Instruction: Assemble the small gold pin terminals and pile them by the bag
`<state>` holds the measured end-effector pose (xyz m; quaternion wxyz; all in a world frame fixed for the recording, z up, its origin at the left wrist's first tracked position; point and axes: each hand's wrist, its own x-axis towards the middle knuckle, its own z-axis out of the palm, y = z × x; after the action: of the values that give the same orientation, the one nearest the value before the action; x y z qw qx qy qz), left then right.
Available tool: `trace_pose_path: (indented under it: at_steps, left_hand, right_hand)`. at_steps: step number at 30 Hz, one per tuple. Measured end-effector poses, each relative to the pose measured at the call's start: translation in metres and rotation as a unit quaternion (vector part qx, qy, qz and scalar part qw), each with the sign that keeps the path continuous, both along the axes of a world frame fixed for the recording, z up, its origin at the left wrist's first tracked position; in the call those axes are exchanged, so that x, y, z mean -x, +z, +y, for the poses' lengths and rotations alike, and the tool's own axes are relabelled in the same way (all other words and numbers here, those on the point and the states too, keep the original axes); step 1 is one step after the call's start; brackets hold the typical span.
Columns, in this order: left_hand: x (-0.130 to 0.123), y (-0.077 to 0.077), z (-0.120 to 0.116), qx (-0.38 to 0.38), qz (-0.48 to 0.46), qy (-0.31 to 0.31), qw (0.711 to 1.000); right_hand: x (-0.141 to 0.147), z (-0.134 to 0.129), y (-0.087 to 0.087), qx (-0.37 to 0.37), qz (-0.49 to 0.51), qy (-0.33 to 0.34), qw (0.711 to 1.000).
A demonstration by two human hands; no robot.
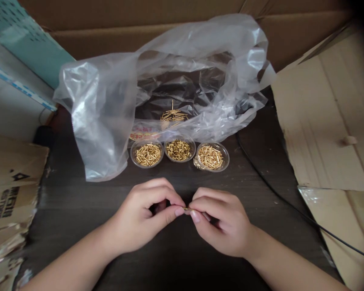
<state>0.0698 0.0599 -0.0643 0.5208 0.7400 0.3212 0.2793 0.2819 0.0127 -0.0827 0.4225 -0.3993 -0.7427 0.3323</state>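
A dark wood-grain tabletop (79, 214) carries everything here. Toward twelve o'clock sits a crumpled clear plastic bag (103, 117), with three clear round dishes (179, 160) of gold pins (178, 149) in a row just before it. A thin black cable (279, 190) runs toward four o'clock, a cardboard sheet (321, 121) stands at three, and torn cardboard (12, 190) sits at nine.

tabletop (188, 180) between hands (142, 214) (220, 222) and cups (179, 148), plastic bag (103, 117) behind, black cable (279, 190) right
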Motion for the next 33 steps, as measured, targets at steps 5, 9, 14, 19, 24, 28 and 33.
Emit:
trace_pose_path:
  at_steps: [5,9,14,19,24,28,33]
  left_hand:
    - [0.0009,0.0005,0.0017,0.043,-0.007,-0.019,0.999]
    - [0.0021,-0.0004,0.0008,0.182,-0.021,-0.046,0.982]
    - [0.0004,-0.0028,0.0015,0.265,-0.046,-0.040,0.962]
    - [-0.0003,-0.0029,0.0028,0.266,-0.062,-0.034,0.961]
    - [0.0009,-0.0011,0.0026,0.264,-0.063,-0.052,0.961]
    - [0.0003,-0.0013,0.0034,0.256,-0.054,-0.052,0.964]
    - [-0.0011,-0.0039,0.0042,0.236,-0.050,-0.049,0.969]
  right_hand:
    - [-0.0023,-0.0017,0.0008,0.054,0.023,0.046,0.997]
    - [-0.0020,-0.0021,0.0028,0.123,0.059,0.082,0.987]
    - [0.0030,0.0006,0.0046,0.173,0.107,0.107,0.973]
    - [0.0052,0.0022,0.0035,0.176,0.108,0.100,0.973]
    - [0.0045,0.0036,0.0040,0.173,0.105,0.100,0.974]
    - [0.0043,0.0026,0.0023,0.167,0.099,0.099,0.976]
    - [0.0053,0.0016,0.0011,0.167,0.094,0.098,0.976]
